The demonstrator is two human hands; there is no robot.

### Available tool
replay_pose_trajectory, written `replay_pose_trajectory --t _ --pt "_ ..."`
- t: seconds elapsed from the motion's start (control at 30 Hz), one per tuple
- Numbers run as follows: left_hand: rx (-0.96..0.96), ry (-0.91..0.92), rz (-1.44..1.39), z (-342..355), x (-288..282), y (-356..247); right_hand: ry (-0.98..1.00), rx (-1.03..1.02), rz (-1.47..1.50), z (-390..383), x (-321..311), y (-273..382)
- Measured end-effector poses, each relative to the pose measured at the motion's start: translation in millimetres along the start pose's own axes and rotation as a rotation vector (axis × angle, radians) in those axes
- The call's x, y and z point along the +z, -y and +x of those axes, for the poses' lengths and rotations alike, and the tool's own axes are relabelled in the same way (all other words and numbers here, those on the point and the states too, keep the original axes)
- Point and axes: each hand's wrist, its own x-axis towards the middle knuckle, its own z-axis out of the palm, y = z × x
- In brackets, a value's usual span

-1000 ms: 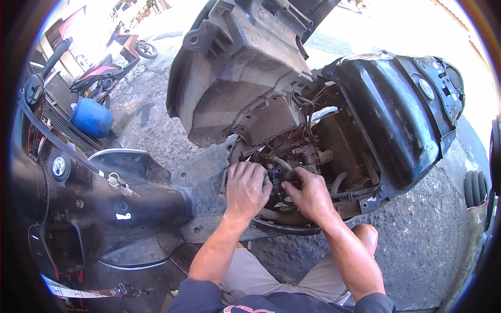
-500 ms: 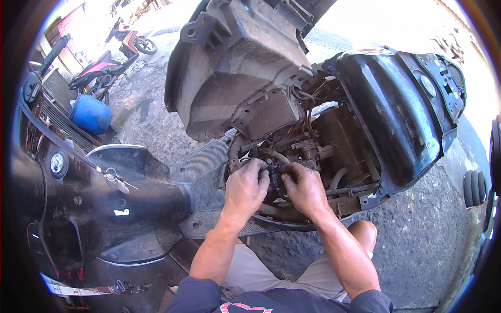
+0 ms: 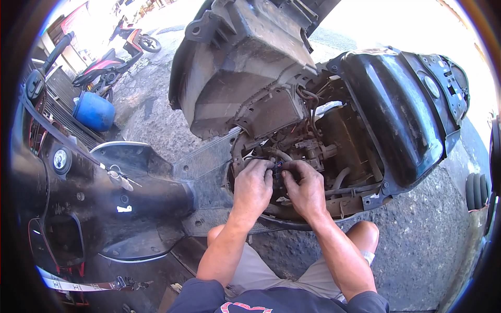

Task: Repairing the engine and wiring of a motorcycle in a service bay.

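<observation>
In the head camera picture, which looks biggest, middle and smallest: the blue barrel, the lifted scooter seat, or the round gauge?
1. Lifted scooter seat, biggest by far.
2. Blue barrel.
3. Round gauge, smallest.
The barrel stands farther from the camera, so it may really be bigger than it looks.

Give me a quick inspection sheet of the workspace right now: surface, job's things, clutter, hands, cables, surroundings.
Surface: rough asphalt ground, scooter footboard ribbed.
Job's things: black scooter with seat tub raised, engine bay exposed; small dark part between both hands.
Clutter: strap on ground at lower left.
Hands: left hand and right hand close together, fingers pinching the part; exact grip unclear.
Cables: hoses and wires around the engine.
Surroundings: blue barrel, parked red motorbike.
</observation>
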Motion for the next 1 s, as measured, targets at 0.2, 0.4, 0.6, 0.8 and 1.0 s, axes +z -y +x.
replay_pose_trajectory --t 0.2,0.4,0.6,0.8,1.0 --pt "-0.009 0.033 0.03 3.6 -3.5 0.6 -0.024 0.012 0.019 -1.4 2.2 3.4" --pt "0.058 0.131 0.038 12.7 -15.3 9.1 -0.081 -0.105 0.031 -2.0 13.0 -6.0" --pt "0.052 0.099 -0.186 10.4 -13.4 23.0 -0.072 -0.202 -0.014 -4.6 16.2 -3.9" --pt "0.142 0.024 -0.175 13.6 -9.3 28.2 -0.093 -0.208 -0.004 0.9 21.7 -3.5" --pt "0.168 -0.021 -0.177 6.9 -5.8 32.7 -0.041 -0.208 -0.031 2.4 21.2 -3.9"
